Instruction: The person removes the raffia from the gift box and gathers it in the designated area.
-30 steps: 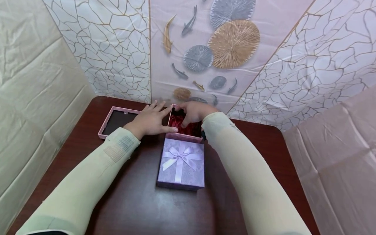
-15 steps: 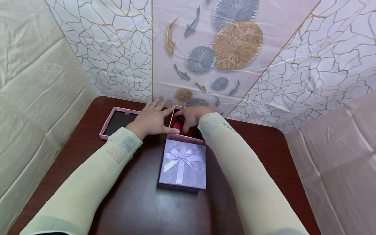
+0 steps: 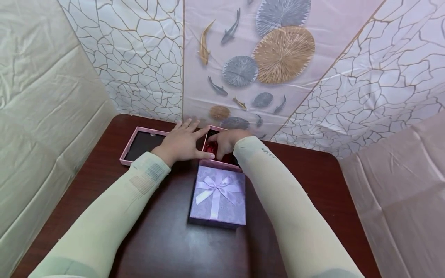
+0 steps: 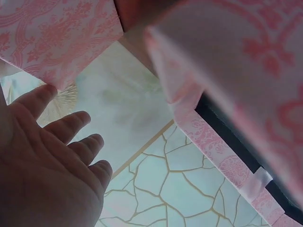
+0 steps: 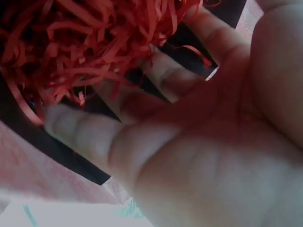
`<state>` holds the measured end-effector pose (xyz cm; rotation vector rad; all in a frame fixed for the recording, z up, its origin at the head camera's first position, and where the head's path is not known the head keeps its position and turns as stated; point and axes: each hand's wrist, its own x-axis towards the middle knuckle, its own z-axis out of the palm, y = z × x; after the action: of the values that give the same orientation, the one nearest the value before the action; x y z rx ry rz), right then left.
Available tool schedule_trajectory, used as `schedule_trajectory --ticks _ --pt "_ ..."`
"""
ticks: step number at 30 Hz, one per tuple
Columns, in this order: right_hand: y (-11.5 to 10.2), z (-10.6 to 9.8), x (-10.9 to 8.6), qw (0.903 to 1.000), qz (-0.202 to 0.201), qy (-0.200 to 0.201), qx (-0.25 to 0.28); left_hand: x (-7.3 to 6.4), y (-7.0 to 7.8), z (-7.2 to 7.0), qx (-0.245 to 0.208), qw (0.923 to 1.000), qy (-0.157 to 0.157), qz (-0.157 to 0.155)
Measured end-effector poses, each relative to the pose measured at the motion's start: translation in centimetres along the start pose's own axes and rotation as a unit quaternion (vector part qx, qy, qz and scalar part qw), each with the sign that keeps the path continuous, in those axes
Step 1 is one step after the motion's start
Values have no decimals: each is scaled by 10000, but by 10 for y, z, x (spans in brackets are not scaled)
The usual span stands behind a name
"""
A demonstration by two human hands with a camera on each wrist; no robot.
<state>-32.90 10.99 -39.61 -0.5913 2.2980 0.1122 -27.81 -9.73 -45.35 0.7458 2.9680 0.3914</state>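
Observation:
A pink-patterned box (image 3: 226,166) with a black inside stands open at the back of the table. In it lies red shredded paper (image 5: 94,42). My right hand (image 3: 228,143) reaches down into the box, its bent fingers dug under the clump, with fingertips hidden in the strands. Along the box's left side, my left hand (image 3: 180,144) lies with fingers spread, the thumb at the front left corner. The left wrist view shows those fingers (image 4: 68,125) straight beside the pink wall. Directly in front of the pink box sits a closed purple gift box (image 3: 218,199) with a lilac ribbon bow.
A shallow pink lid (image 3: 126,154), black inside, lies upturned left of the box, partly behind the left hand. The brown table (image 3: 306,170) ends at a patterned cloth backdrop (image 3: 149,69). Plain cloth hangs at both sides.
My right hand has moved deeper and slightly left in the box, bunching the red shreds to the left. The left hand keeps its place at the box's side. The head view has shifted slightly.

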Motion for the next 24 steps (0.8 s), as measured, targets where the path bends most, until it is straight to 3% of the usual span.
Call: schedule_trajectory --ticks 12,24 --pt "-7 3 6 9968 -549 -568 -145 -4 2 -2 37 9999 1 -134" --pt "-7 2 11 9936 -546 -989 69 -4 0 0 156 9997 22 -201"
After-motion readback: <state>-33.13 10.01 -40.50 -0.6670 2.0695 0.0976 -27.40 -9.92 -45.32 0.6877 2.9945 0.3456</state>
